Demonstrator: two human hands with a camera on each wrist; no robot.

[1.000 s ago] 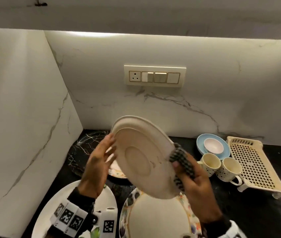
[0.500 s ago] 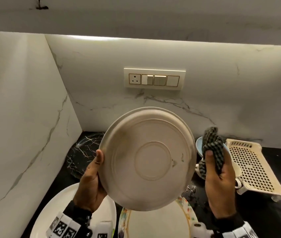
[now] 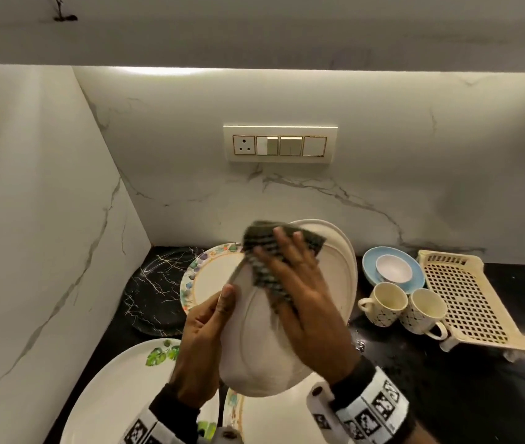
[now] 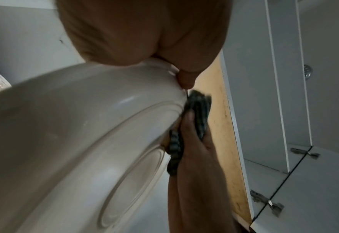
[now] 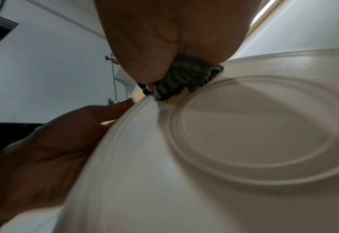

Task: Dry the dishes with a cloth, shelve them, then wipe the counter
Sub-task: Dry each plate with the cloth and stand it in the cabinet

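A cream plate (image 3: pixel 254 363) is held up over the counter, tilted, with its underside toward me. My left hand (image 3: pixel 210 328) grips its left rim, thumb on the near face and fingers behind. My right hand (image 3: pixel 303 293) lies flat on the underside, its straight fingers pressing a dark checked cloth (image 3: pixel 267 251) against the plate's upper part. The left wrist view shows the plate (image 4: pixel 75 126) and the cloth (image 4: pixel 200 110) at its edge. In the right wrist view the cloth (image 5: pixel 180 78) is bunched under the right hand (image 5: pixel 164 39) on the plate (image 5: pixel 244 134).
On the black counter (image 3: pixel 479 395): a floral-rimmed plate (image 3: pixel 206 283) on a black marble board (image 3: pixel 155 283), a leaf-printed white plate (image 3: pixel 120 379), another floral plate (image 3: pixel 274 421), a blue saucer (image 3: pixel 415 267) holding a small bowl, two cups (image 3: pixel 383 302), a perforated cream rack (image 3: pixel 469 302).
The right hand held the bunched cloth off to the plate's right; now it presses it flat onto the underside. The plate has dropped lower and tilted away.
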